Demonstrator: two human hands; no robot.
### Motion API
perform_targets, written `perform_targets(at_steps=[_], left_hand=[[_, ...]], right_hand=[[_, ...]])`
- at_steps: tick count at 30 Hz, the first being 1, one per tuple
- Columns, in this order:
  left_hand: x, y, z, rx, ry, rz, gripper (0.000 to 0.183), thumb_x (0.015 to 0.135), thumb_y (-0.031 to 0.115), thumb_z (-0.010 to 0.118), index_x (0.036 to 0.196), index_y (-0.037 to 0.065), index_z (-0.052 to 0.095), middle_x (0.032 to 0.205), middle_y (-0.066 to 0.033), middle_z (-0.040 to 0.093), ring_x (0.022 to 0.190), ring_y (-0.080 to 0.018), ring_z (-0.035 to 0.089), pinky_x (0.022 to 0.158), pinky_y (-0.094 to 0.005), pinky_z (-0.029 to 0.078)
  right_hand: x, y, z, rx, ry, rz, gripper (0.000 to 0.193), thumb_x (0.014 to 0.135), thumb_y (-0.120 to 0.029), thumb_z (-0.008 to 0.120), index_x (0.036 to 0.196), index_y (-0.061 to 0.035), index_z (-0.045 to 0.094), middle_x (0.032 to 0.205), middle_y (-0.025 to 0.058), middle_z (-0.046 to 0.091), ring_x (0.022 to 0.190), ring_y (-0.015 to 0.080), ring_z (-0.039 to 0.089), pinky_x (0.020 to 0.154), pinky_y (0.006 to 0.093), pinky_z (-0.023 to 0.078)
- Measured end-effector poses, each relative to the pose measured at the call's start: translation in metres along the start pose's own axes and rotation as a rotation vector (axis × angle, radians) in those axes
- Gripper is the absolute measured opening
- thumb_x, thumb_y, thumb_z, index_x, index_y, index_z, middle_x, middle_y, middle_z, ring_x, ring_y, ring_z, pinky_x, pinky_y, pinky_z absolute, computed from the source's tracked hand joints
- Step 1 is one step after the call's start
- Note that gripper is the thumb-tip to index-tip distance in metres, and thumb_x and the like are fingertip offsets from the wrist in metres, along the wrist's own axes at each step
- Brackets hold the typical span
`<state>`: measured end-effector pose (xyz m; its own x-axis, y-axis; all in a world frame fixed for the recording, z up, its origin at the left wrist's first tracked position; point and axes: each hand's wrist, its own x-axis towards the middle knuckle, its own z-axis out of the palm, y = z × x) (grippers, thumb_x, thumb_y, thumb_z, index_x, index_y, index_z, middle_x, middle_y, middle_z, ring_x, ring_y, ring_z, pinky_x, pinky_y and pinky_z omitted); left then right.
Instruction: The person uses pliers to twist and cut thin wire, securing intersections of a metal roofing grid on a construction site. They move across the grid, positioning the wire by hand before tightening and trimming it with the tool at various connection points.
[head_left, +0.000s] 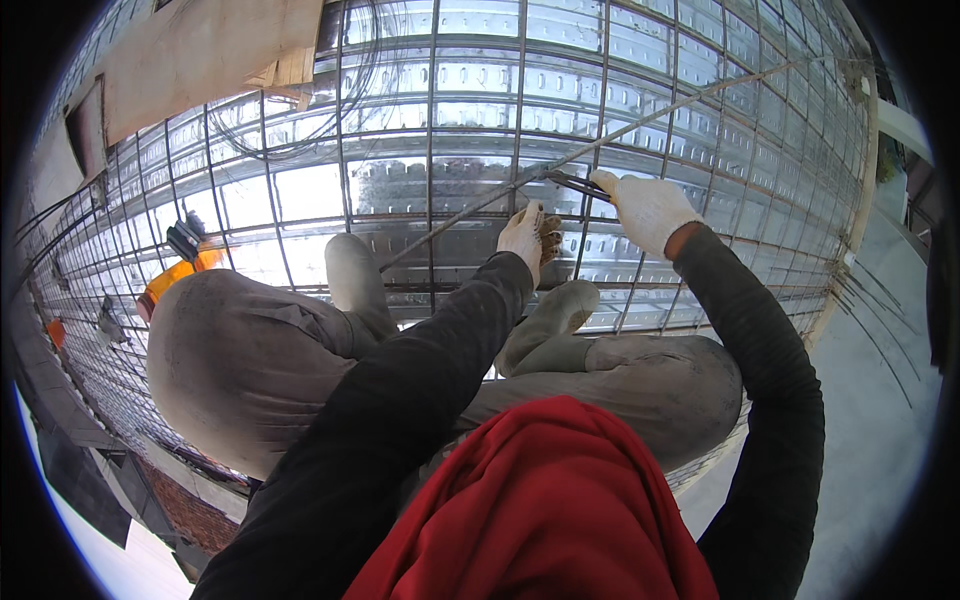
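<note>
My right hand [648,211], in a white glove, is closed round the dark handles of a pair of pliers [582,185]. The jaws of the pliers meet a diagonal steel bar [640,122] where it crosses the rebar mesh [433,130]. Just below that crossing is my left hand [530,240], gloved in white with tan on the fingers. Its fingers are curled together, and what they hold, if anything, is hidden. Under the mesh lies shiny ribbed metal decking [475,80].
My boots [352,280] rest on the mesh between my bent knees. Loose thin wire [270,150] curls at the upper left, near a plywood sheet [210,65]. An orange and black object [185,255] lies beside my left knee. Bar ends [880,310] stick out past the decking's right edge.
</note>
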<state>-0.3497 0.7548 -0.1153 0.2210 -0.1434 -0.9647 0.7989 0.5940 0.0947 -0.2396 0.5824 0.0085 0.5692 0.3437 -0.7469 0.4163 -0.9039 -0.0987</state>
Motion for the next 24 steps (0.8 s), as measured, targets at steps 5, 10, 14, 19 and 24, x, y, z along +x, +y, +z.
perform_targets(at_steps=[5, 10, 14, 19, 24], left_hand=[[0.018, -0.026, 0.015, 0.149, -0.028, 0.077, 0.028, 0.106, 0.031, 0.055, 0.113, 0.008, 0.068, 0.086, -0.0077, 0.071, 0.065, -0.0206, 0.064, 0.062, -0.0386, 0.053], [0.014, -0.025, 0.021, 0.572, 0.079, 0.34, 0.036, 0.104, 0.034, 0.053, 0.11, 0.003, 0.072, 0.099, -0.0176, 0.075, 0.093, -0.0325, 0.07, 0.085, -0.0441, 0.053], [0.035, -0.033, 0.01, 0.585, 0.043, 0.352, 0.041, 0.101, 0.043, 0.057, 0.116, 0.008, 0.071, 0.107, -0.0209, 0.075, 0.105, -0.0411, 0.071, 0.09, -0.0476, 0.053], [0.064, -0.055, -0.004, 0.316, -0.137, 0.244, 0.045, 0.098, 0.043, 0.068, 0.126, 0.008, 0.07, 0.111, -0.0166, 0.076, 0.104, -0.0325, 0.072, 0.089, -0.0413, 0.054], [0.02, -0.036, 0.008, -0.17, -0.294, 0.052, 0.041, 0.107, 0.031, 0.061, 0.134, 0.002, 0.066, 0.12, -0.0115, 0.075, 0.106, -0.0197, 0.07, 0.089, -0.0327, 0.054]], right_hand=[[0.028, -0.053, -0.01, -0.142, -0.152, 0.236, 0.057, 0.099, -0.008, 0.056, 0.155, -0.0134, 0.049, 0.128, 0.0223, 0.066, 0.118, 0.0444, 0.068, 0.088, 0.0525, 0.061], [0.04, -0.088, 0.017, -0.36, -0.152, 0.324, 0.064, 0.103, -0.022, 0.054, 0.165, -0.018, 0.038, 0.159, 0.0229, 0.043, 0.153, 0.0534, 0.028, 0.098, 0.066, 0.05], [0.053, -0.12, 0.017, -0.54, -0.119, 0.359, 0.07, 0.103, -0.023, 0.055, 0.168, -0.0185, 0.03, 0.168, 0.0232, 0.033, 0.155, 0.0548, 0.023, 0.101, 0.0718, 0.044], [0.065, -0.15, 0.019, -0.591, -0.231, 0.447, 0.091, 0.097, -0.018, 0.069, 0.171, -0.0182, 0.016, 0.174, 0.0203, 0.018, 0.159, 0.0529, 0.011, 0.108, 0.0762, 0.037], [0.059, -0.113, 0.039, -0.847, -0.133, 0.363, 0.098, 0.092, -0.011, 0.073, 0.17, -0.0251, 0.017, 0.178, 0.0129, 0.011, 0.164, 0.0329, 0.007, 0.12, 0.0659, 0.03]])
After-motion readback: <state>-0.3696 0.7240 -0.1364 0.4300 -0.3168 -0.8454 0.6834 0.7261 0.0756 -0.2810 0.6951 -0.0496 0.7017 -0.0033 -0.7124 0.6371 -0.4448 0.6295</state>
